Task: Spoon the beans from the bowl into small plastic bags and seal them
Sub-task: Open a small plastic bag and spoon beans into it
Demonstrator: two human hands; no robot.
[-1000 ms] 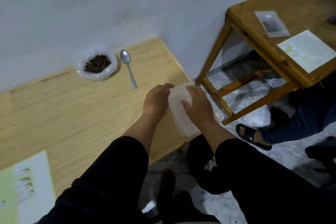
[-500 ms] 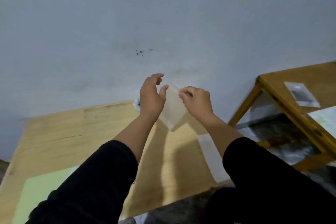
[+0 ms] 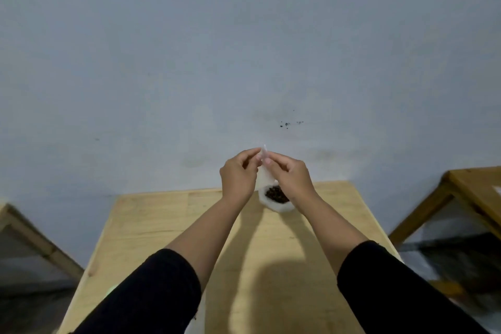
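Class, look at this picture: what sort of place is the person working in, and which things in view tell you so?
Probably a plain indoor workroom, not a kitchen. A bare pale wall, a simple wooden table pushed against it, and another wooden table to the right suggest so.

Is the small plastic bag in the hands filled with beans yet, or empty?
Empty: the plastic bag pinched by left hand and right hand looks flat and pale; beans remain in the bowl.

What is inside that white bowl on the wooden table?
The white bowl holds dark brown beans. The person's right hand and the small clear plastic bag it pinches cover the bowl's far side, so how full it is cannot be seen.
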